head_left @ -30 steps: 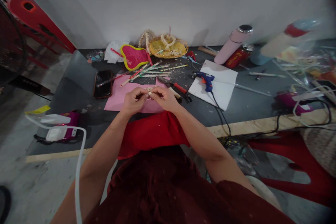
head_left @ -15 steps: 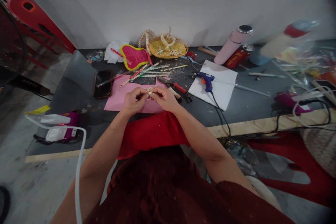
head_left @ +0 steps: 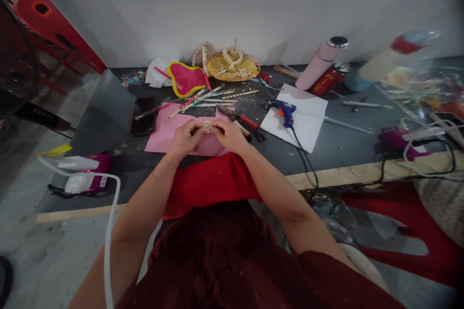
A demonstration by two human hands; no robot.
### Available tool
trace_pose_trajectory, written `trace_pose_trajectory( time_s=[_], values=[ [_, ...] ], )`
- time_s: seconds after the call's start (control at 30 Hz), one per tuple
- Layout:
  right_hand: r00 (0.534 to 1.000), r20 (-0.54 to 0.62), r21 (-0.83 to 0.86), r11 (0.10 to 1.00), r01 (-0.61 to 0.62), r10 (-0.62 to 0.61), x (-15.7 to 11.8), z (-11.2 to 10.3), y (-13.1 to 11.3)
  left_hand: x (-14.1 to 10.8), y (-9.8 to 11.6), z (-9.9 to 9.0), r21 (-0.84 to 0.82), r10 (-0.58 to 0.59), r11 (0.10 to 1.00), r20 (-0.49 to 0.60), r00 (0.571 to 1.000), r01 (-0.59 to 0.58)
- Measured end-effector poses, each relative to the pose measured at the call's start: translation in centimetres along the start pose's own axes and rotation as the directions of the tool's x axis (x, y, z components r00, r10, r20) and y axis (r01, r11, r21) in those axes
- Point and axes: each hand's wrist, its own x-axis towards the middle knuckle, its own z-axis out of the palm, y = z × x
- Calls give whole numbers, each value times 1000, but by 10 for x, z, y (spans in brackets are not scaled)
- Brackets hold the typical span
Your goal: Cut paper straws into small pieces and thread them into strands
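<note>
Between my two hands is a small cream-coloured beaded piece (head_left: 208, 127), too small to make out in detail. My left hand (head_left: 186, 138) pinches its left side, and my right hand (head_left: 231, 136) pinches its right side. Both hands are over a pink sheet of paper (head_left: 157, 137) near the table's front edge. Just beyond the hands lie several thin patterned sticks (head_left: 197, 101) among pale crumbs. Red-handled pliers (head_left: 250, 123) rest right beside my right hand. Under my wrists a red cloth (head_left: 213, 181) hangs over the edge.
A blue glue gun (head_left: 286, 111) lies on white paper (head_left: 313, 130), its cord running off the front edge. Behind stand a yellow basket (head_left: 219, 77) with beaded loops, a pink flask (head_left: 321, 63) and a red can (head_left: 329, 79). A phone (head_left: 143, 125) and purple power strip (head_left: 97, 174) are leftward.
My fingers have drawn slightly apart and turned the beaded piece, so more of its face shows between them. The things on the table have not moved.
</note>
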Motion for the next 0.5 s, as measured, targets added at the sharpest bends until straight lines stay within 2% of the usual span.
trace_pose_trajectory(
  time_s=[0.1, 0.17, 0.3, 0.4, 0.5],
  values=[
    [997, -24, -69, 995, -69, 67, 1, 1, 5, 2, -1, -1, -46, -28, 999, -78, 997, 25],
    [997, -35, -96, 993, -69, 66, 2, -2, 6, 3, 0, -2, -70, -38, 997, -112, 993, 30],
    [991, -127, -192, 979, -71, 46, 5, -20, 12, 4, 3, -2, -73, -47, 997, -131, 990, 38],
    [964, -242, -370, 909, -192, 106, 6, -37, 18, 3, 5, -3, -60, -20, 998, -141, 990, 12],
    [952, -228, -512, 807, -295, 204, 4, -48, 21, 3, 7, -5, -46, -17, 999, -147, 989, 10]
  ],
)
